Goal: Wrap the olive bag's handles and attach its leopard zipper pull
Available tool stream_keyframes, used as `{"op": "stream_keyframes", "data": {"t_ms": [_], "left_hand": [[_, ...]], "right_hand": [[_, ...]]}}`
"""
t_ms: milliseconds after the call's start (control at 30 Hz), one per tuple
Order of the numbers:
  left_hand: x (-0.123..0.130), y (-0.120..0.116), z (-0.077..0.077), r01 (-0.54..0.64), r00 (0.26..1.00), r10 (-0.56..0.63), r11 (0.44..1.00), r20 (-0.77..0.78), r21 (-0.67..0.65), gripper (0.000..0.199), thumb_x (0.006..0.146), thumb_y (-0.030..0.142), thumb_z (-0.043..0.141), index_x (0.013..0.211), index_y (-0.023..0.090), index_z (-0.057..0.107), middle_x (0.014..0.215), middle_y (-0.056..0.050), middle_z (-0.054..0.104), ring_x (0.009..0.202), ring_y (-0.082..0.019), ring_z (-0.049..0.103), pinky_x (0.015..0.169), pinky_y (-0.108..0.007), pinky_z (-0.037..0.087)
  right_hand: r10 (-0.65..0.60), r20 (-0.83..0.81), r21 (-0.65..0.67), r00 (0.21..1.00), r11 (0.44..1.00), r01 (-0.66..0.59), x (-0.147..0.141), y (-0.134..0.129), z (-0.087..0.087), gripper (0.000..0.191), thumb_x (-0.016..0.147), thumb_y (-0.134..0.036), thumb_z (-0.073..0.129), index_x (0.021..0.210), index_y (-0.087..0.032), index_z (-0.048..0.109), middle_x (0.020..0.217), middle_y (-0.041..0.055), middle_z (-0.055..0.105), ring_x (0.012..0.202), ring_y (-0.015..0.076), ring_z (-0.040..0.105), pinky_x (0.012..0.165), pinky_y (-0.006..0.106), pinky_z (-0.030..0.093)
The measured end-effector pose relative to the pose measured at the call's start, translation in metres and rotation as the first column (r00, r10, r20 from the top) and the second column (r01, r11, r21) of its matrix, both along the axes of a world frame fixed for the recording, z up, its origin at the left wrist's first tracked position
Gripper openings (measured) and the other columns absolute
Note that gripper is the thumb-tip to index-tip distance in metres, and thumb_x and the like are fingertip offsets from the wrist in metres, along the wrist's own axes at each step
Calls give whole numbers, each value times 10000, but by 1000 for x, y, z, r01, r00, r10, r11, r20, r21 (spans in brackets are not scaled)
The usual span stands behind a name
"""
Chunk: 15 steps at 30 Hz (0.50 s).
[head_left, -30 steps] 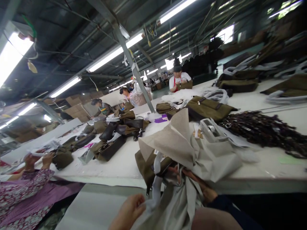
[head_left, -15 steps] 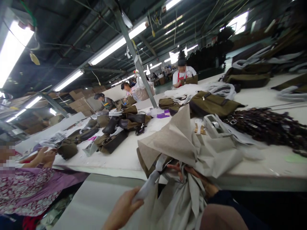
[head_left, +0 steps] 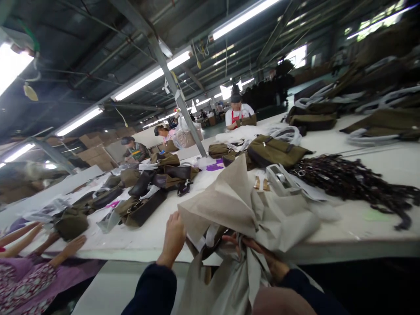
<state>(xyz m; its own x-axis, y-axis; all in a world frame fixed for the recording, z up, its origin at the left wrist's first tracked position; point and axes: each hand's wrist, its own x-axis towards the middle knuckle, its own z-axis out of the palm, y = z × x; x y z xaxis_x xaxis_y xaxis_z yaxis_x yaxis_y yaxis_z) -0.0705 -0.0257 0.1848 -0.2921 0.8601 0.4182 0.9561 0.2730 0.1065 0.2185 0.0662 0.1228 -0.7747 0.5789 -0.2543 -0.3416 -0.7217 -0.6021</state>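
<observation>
Near the table's front edge lies an olive and dark brown handbag point(head_left: 191, 247), mostly covered by a grey-beige cloth point(head_left: 218, 205) with a stiff raised peak. The loose end of the cloth hangs over the edge toward me. My left hand point(head_left: 173, 236) is closed at the left corner of the cloth, its fingertips partly hidden behind it. My right hand point(head_left: 259, 251) reaches in from the right with fingers closed on gathered folds of the cloth, partly covered by them. Between the hands, a white-wrapped handle point(head_left: 211, 235) shows under the cloth.
Beyond the cloth stand a tape dispenser point(head_left: 282, 179), an olive bag point(head_left: 274, 151) and a heap of dark straps point(head_left: 348, 183). More bags point(head_left: 141, 208) lie left on the white table point(head_left: 331, 227). A co-worker's arms point(head_left: 62, 253) reach in at far left; others work across the table.
My left hand has let go of the white-wrapped handle and moved up to the cloth's left corner. The handle now lies under the cloth. My right hand stays in the folds. The view has shifted right.
</observation>
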Motion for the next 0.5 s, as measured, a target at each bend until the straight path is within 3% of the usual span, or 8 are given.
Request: {"op": "stream_keyframes", "data": {"t_ms": [100,233,367,500], "left_hand": [[19,-34,-30,22,992,-32,996,119,82,356,837,173,525,1187,159,590,1210,-145,608,1176,-298,524,972,-439,467],[50,-50,-48,106,987,-103,994,127,-14,568,770,264,666,1310,174,516,1300,-153,575,1291,-342,441,1070,-498,383],[73,-22,-53,55,996,-46,991,75,-124,725,718,277,729,1386,205,458,1304,-138,602,1221,-366,506,1085,-571,307],[84,12,-56,58,998,-59,993,-3,-107,586,747,187,673,1314,187,525,1237,-112,638,1175,-304,551,1131,-529,243]], "right_hand": [[44,-56,-18,997,999,-45,-3,1,-3,153,624,-352,776,716,-248,711,891,60,747,1100,328,644,973,405,490],[36,-80,-18,996,999,-38,-9,5,-14,233,651,-378,791,798,-209,729,929,87,749,1082,290,653,928,310,512],[27,-52,4,998,1000,-27,-14,9,-22,280,623,-397,824,800,-206,721,946,79,747,996,283,675,891,307,541],[64,-58,-29,996,997,-66,-19,11,-21,330,652,-426,818,878,-205,721,938,71,748,859,248,696,808,302,556]]}}
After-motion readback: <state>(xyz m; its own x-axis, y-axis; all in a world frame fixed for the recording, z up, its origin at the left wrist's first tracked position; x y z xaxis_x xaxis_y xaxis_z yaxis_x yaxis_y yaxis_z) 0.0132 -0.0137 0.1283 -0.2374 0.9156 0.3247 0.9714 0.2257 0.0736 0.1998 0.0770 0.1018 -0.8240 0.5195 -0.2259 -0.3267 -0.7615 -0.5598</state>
